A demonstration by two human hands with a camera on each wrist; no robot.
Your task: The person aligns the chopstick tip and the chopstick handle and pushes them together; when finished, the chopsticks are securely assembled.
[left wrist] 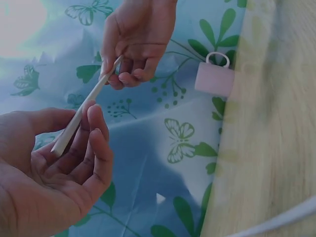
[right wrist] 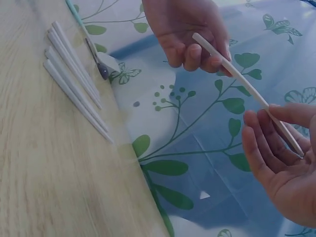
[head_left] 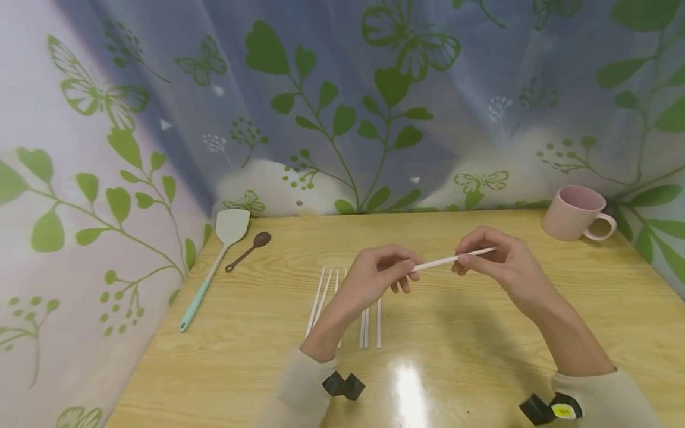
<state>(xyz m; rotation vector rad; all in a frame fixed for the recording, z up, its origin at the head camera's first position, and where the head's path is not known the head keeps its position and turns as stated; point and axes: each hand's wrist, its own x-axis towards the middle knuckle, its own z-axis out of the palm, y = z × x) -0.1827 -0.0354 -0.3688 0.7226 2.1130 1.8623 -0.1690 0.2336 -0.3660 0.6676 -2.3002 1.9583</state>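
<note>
A slim white chopstick (head_left: pixel 436 263) spans the space between the two hands, held up over the table. My left hand (head_left: pixel 380 276) pinches one end between thumb and fingers. Toward the other end, my right hand (head_left: pixel 497 261) pinches it too, its tip lying within the curve of the fingers. In the left wrist view the chopstick (left wrist: pixel 81 111) runs slantwise, its thick end at the left palm. Several more white chopsticks (right wrist: pixel 74 74) lie side by side on the table; the left hand and forearm hide part of them in the head view.
On the left of the wooden table (head_left: pixel 455 380) lie a turner (head_left: pixel 212 273) with a mint handle and a small brown spoon (head_left: pixel 248 251). A pink mug (head_left: pixel 571 215) stands at the back right. A leaf-patterned curtain (head_left: pixel 332 119) hangs behind the table.
</note>
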